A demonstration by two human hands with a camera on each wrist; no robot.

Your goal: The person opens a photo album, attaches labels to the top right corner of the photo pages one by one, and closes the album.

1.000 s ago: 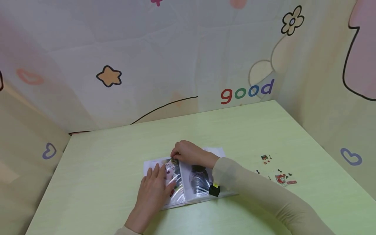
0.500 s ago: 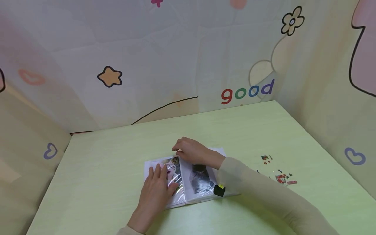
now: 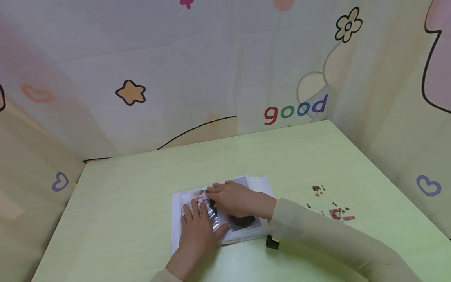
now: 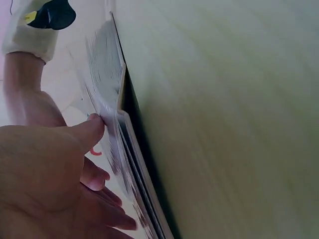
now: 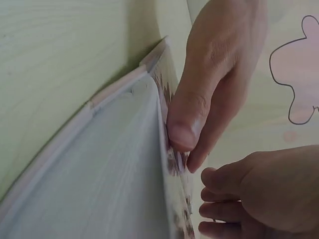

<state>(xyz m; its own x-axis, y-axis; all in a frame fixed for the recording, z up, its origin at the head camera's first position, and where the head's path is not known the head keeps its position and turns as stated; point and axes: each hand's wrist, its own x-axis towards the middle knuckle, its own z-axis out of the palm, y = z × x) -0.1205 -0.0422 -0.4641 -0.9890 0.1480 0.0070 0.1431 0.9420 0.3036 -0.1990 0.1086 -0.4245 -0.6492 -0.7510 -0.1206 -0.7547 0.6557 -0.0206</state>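
Note:
A photo album (image 3: 250, 182) with clear plastic sleeves lies open on the pale green table (image 3: 141, 188). My left hand (image 3: 197, 213) lies flat on its left page with the fingers straight, pressing the shiny sleeve down. My right hand (image 3: 208, 192) reaches across the right page and its dark photo (image 3: 243, 222). In the right wrist view the thumb (image 5: 192, 114) and a finger pinch the edge of a printed album page (image 5: 174, 94) near the spine. The left hand (image 5: 259, 194) sits just below it. The left wrist view shows my left hand (image 4: 97, 130) against the stacked album pages (image 4: 130, 149).
A scatter of small red and dark stickers (image 3: 332, 209) lies on the table to the right of the album. Fabric walls with cartoon prints (image 3: 296, 109) close in the table at the back and on both sides. A black wrist device (image 3: 272, 242) sits on my right sleeve.
My right hand has come down toward me and now lies over the right page, covering much of the dark photo. My left hand has slid slightly right on the left page.

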